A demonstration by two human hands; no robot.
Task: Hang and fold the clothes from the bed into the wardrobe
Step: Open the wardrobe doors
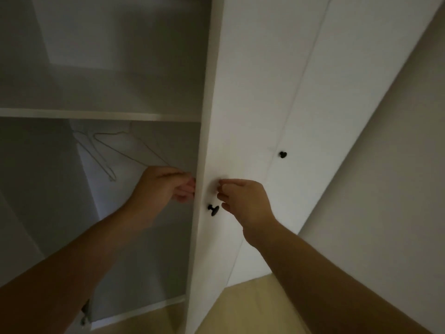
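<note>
The white wardrobe fills the view, and its left compartment stands open. Thin wire hangers hang under the shelf. My left hand is inside the compartment, close against the door's edge. Its fingers are pinched on the lower corner of the nearest wire hanger. My right hand rests on the front of the door panel with curled fingers and holds nothing. It is just above and to the right of a black knob. No clothes or bed are in view.
A second black knob sits on the neighbouring closed door. A plain wall runs along the right. Yellowish wooden floor shows at the bottom. The wardrobe's bottom board is low on the left.
</note>
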